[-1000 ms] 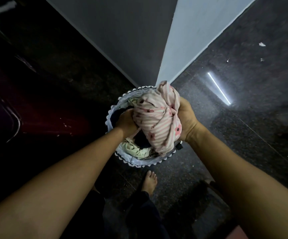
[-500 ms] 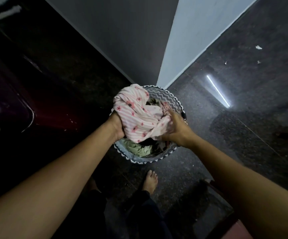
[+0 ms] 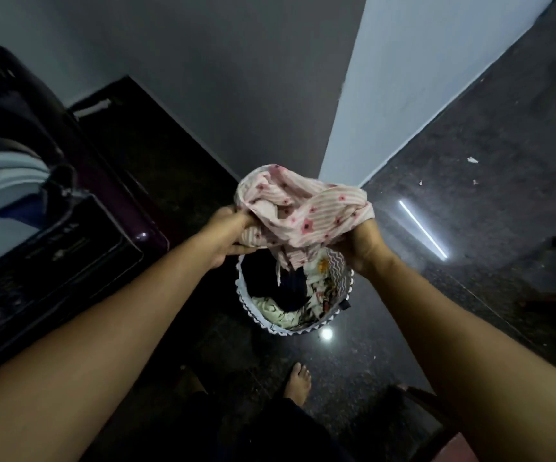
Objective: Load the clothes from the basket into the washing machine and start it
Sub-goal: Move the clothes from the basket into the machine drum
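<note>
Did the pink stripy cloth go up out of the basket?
Yes. The pink cloth rose clear of the basket, held by left hand and right hand.

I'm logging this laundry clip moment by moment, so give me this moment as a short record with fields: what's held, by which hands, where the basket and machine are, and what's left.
held item: pink striped floral garment, bunched, lifted above the basket
left hand: gripping the garment's left side
right hand: gripping its right side
basket: on the dark floor, below the hands
left in basket: dark and light clothes
washing machine: to the left, top-loading
loading status: garment not yet in the machine
</note>
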`<state>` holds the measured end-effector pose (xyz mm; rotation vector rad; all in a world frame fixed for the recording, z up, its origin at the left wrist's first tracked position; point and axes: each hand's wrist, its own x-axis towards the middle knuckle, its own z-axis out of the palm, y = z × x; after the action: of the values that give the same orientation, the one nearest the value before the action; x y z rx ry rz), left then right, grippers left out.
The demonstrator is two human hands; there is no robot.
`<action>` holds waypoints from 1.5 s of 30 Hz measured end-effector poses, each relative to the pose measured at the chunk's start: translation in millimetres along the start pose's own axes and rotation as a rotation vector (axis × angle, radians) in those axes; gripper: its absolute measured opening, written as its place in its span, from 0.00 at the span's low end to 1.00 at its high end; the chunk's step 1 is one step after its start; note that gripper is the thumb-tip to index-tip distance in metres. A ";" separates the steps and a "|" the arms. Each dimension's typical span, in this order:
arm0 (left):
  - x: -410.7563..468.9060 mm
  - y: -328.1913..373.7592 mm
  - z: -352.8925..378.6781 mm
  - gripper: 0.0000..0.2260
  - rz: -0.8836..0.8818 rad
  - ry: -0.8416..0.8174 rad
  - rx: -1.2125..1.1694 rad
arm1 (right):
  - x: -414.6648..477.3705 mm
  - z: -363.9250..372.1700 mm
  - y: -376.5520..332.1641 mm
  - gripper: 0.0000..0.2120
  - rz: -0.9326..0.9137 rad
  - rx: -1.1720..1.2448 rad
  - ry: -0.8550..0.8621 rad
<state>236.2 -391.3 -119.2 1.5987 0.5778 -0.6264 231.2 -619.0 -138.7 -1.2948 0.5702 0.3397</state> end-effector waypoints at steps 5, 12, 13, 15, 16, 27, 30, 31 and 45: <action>-51.0 29.9 -15.5 0.15 0.134 -0.046 0.190 | -48.1 37.9 -80.1 0.18 -0.126 0.019 -0.154; -104.8 80.3 -56.9 0.23 0.264 0.088 -0.025 | -109.8 109.4 -171.5 0.14 -0.317 -0.078 -0.330; -110.6 86.9 -67.3 0.25 0.292 0.104 -0.052 | -116.8 121.7 -182.1 0.13 -0.331 -0.064 -0.351; -126.3 99.7 -97.4 0.28 0.374 0.113 -0.069 | -134.0 153.9 -201.8 0.14 -0.339 -0.019 -0.386; -135.2 104.8 -114.9 0.28 0.419 0.112 -0.070 | -141.6 171.7 -209.6 0.15 -0.338 0.004 -0.409; -221.2 94.8 -324.9 0.20 0.589 0.223 -0.409 | -207.0 410.9 -204.0 0.20 -0.293 0.063 -0.772; -223.8 76.0 -377.5 0.17 0.574 0.268 -0.588 | -206.9 467.9 -177.1 0.20 -0.238 0.037 -0.832; -222.9 67.9 -395.7 0.16 0.569 0.281 -0.627 | -203.8 485.0 -166.7 0.20 -0.228 0.013 -0.828; -130.3 -54.5 -512.0 0.13 0.127 0.463 -0.026 | -78.2 553.9 12.8 0.07 -0.261 -0.913 -0.647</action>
<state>139.2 121.9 -22.6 1.7495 0.8107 -0.1481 274.3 -75.4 -13.5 -1.9695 -0.3673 0.8135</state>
